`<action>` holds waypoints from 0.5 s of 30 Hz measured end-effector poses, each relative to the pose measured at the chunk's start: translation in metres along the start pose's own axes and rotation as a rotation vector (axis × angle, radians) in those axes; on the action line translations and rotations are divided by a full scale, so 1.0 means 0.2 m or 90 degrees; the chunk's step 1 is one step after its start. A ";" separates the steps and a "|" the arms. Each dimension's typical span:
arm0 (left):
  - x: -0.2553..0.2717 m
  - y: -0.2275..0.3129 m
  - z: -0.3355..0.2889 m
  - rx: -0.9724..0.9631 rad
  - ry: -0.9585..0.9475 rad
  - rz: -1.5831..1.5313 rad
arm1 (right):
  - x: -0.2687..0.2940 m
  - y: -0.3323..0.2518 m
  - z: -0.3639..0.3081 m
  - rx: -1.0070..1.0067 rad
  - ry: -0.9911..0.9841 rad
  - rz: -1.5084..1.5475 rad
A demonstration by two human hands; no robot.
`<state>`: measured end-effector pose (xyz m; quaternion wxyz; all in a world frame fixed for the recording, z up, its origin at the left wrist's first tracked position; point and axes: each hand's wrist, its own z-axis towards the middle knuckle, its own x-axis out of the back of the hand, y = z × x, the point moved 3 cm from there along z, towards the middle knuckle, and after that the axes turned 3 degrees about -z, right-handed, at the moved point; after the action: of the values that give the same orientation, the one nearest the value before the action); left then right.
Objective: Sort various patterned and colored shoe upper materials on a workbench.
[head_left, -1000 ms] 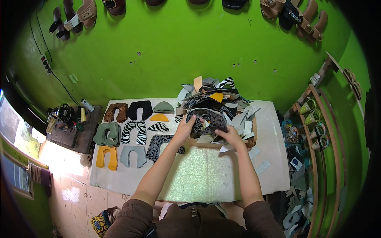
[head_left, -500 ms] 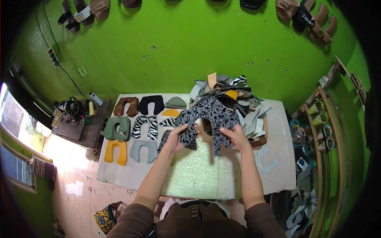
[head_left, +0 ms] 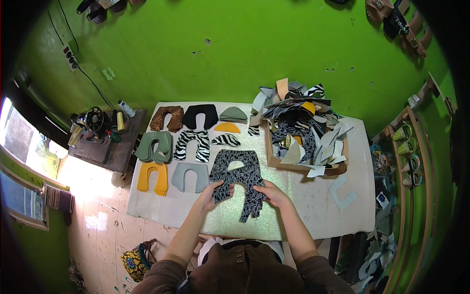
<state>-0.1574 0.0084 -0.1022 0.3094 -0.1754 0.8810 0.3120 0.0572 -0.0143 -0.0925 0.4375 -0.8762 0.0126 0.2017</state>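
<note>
My left hand (head_left: pixel 210 196) and my right hand (head_left: pixel 274 193) pinch the two sides of a U-shaped fabric cutout (head_left: pixel 245 182) in a black-and-grey geometric print. It hangs low over the front middle of the table, legs toward me. Just beyond it shows more fabric (head_left: pixel 220 158) in the same print, apparently another arched piece; the held cutout overlaps it, so its legs are hidden. Left of my hands lie U-shaped cutouts: grey (head_left: pixel 190 179), yellow (head_left: pixel 145 177), zebra-striped (head_left: pixel 183 147), green (head_left: pixel 147 147), black (head_left: pixel 199 110) and leopard-spotted (head_left: pixel 160 120).
Half-moon cutouts, green (head_left: pixel 233 115), yellow (head_left: pixel 227 128) and zebra (head_left: pixel 225 140), lie at the back. A carton (head_left: pixel 270 154) heaped with scraps stands back right, a pale U-shaped scrap (head_left: pixel 341 198) near it. A sewing machine (head_left: pixel 93 120) is at left, a wooden rack (head_left: pixel 421 196) at right.
Both hands have lowered the printed cutout from beside the carton to the front middle, near the matching fabric. The carton now shows more fully, and the whole view has shifted slightly.
</note>
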 end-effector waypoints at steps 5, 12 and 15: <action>0.02 0.09 0.03 -0.127 0.045 0.210 | 0.00 -0.02 0.07 0.064 0.105 0.034; 0.05 0.20 0.20 -0.414 0.215 0.598 | 0.00 -0.11 0.23 0.161 0.241 -0.004; -0.01 0.20 0.20 -0.389 0.259 0.700 | 0.02 -0.10 0.27 0.186 0.259 -0.037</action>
<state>-0.1584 0.0647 -0.1070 -0.1313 0.1650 0.7547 0.6212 0.0457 0.0405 -0.1075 0.5535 -0.8263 0.1041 0.0047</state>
